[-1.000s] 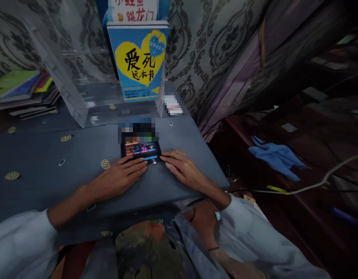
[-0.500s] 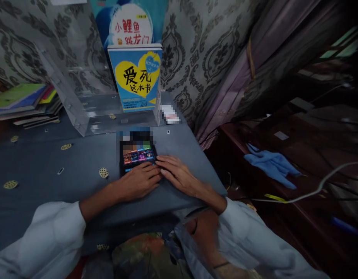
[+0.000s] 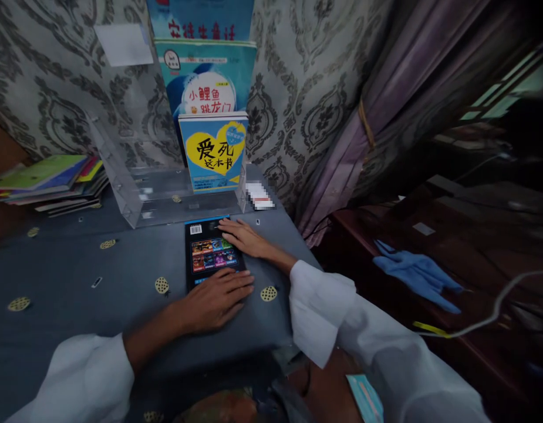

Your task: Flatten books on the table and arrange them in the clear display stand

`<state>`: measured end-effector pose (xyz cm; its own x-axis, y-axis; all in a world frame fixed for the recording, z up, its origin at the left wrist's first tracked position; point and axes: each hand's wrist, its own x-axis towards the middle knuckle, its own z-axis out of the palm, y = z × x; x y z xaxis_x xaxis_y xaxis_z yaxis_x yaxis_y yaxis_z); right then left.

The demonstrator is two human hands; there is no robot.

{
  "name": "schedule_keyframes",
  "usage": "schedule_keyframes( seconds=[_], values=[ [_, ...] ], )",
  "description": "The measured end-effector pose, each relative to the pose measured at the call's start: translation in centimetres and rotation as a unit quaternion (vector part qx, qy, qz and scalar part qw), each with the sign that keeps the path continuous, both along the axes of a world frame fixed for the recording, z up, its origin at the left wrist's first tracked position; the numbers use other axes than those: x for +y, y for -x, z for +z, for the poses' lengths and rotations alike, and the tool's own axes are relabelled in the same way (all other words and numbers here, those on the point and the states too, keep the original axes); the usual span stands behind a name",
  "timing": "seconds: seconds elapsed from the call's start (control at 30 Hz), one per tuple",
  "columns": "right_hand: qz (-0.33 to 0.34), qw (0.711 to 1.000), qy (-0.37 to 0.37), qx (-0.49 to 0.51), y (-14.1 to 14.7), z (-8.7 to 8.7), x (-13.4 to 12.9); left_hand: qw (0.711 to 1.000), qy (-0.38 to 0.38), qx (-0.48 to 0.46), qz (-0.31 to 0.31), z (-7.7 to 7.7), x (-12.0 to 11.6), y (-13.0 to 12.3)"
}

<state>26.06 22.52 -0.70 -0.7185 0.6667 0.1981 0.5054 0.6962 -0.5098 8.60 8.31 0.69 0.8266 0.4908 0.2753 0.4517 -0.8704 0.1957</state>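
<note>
Black rectangular book (image 3: 212, 258) fronts the clear acrylic stand (image 3: 121, 191); bare left hand (image 3: 216, 298), bare right hand (image 3: 245, 237) atop, fingers unclenched; uneven pressure could skew it!

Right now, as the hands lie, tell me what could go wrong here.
The dark book lies close in front of the clear stand, so a forward push by the left hand or right hand might bump the stand and tip its upright books. The pile of books and papers is unevenly stacked, so a knock could make it slide.
</note>
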Motion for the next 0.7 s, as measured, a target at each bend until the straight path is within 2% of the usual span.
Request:
schedule_keyframes(
  seconds=[0.17,0.37,0.47,0.57,0.7],
  values=[
    [-0.043,0.998,-0.043,-0.006,0.3,-1.0,1.7,0.999,0.031,-0.007,0.006,-0.1,0.0,0.0],
    [-0.057,0.996,-0.068,0.002,0.5,-1.4,1.3,0.994,0.101,-0.038,0.007,0.4,-0.1,0.2],
    [-0.067,0.995,-0.079,0.000,0.6,-1.5,0.7,0.987,0.145,-0.057,0.035,0.6,0.1,0.8],
    [-0.066,0.994,-0.087,-0.008,0.4,-1.5,0.0,0.982,0.159,-0.062,0.079,0.1,1.1,1.9],
    [-0.071,0.994,-0.081,-0.033,0.3,-1.2,-0.6,0.981,0.121,-0.061,0.137,-1.3,4.0,4.0]
  ],
)
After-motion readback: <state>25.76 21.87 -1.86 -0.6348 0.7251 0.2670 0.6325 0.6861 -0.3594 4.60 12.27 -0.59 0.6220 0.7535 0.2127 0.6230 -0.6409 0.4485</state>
